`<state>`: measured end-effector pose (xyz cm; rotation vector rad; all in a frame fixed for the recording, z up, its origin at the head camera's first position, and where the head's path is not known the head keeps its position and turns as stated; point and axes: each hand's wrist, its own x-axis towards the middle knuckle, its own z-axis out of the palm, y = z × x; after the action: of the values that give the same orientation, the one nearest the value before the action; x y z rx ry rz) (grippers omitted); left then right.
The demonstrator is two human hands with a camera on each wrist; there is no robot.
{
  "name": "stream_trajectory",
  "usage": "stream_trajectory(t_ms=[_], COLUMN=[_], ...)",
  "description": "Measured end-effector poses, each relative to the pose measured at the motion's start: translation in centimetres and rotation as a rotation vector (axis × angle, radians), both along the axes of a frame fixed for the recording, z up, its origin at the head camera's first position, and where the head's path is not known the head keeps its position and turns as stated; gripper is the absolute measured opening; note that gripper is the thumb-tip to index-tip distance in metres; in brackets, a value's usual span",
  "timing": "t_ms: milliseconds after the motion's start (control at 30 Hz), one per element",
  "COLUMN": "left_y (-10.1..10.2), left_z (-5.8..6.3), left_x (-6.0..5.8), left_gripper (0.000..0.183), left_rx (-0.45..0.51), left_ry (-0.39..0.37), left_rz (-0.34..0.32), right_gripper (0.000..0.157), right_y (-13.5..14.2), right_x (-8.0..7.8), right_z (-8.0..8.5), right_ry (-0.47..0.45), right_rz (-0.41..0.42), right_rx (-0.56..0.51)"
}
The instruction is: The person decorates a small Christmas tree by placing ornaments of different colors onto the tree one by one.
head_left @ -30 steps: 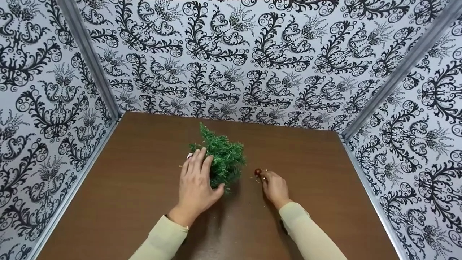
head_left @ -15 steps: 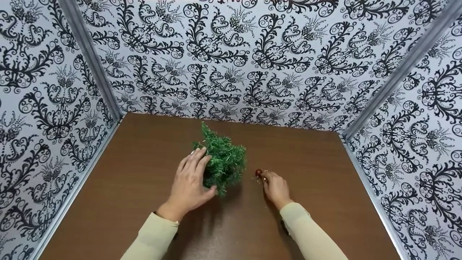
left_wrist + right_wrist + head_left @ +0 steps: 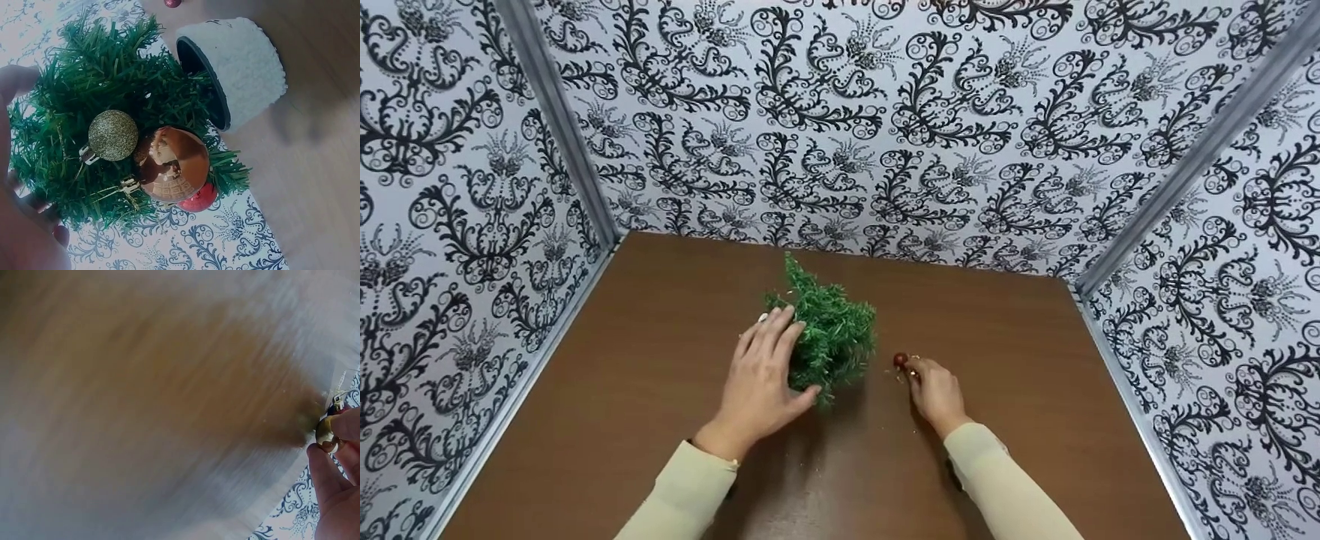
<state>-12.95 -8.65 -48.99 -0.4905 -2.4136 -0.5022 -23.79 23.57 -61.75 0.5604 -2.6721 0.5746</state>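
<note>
A small green artificial Christmas tree (image 3: 832,334) is in the middle of the table. My left hand (image 3: 761,375) holds its left side, thumb at the front and fingers along the branches. In the left wrist view it carries a gold glitter bauble (image 3: 113,135), a shiny copper bauble (image 3: 173,164) and a red bauble (image 3: 198,198). Its white fluffy pot (image 3: 244,70) shows there but is hidden in the head view. To the right of the tree, my right hand (image 3: 936,394) pinches a shiny gold bauble (image 3: 324,434) between thumb and fingertips. A dark red bauble (image 3: 900,361) sits right at those fingertips.
The brown wooden table (image 3: 675,300) is enclosed by white walls (image 3: 840,135) with black scroll patterns at the back and both sides. Grey strips (image 3: 562,127) run along the wall corners. Tiny specks lie on the tabletop near the front.
My left hand first shifted left and a little nearer, then slightly back right, and the tree turned and moved slightly right under it. My right hand has hardly moved.
</note>
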Motion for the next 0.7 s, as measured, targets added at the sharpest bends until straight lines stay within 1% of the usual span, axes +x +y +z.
stream_trajectory(t_ms=[233, 300, 500, 700], left_y=[0.03, 0.11, 0.17, -0.14], left_z=[0.13, 0.07, -0.01, 0.17], left_x=[-0.76, -0.8, -0.57, -0.05], left_gripper=[0.093, 0.093, 0.094, 0.093], left_rx=[-0.011, -0.011, -0.006, -0.016], left_ry=[0.007, 0.006, 0.012, 0.023], left_rz=[-0.013, -0.019, -0.034, -0.011], right_gripper=[0.021, 0.021, 0.023, 0.028], right_y=[0.39, 0.55, 0.87, 0.9], right_x=[-0.08, 0.05, 0.46, 0.44], right_z=[0.06, 0.09, 0.29, 0.52], right_ry=[0.035, 0.029, -0.021, -0.077], right_rz=[0.006, 0.006, -0.015, 0.018], right_rx=[-0.009, -0.006, 0.004, -0.019])
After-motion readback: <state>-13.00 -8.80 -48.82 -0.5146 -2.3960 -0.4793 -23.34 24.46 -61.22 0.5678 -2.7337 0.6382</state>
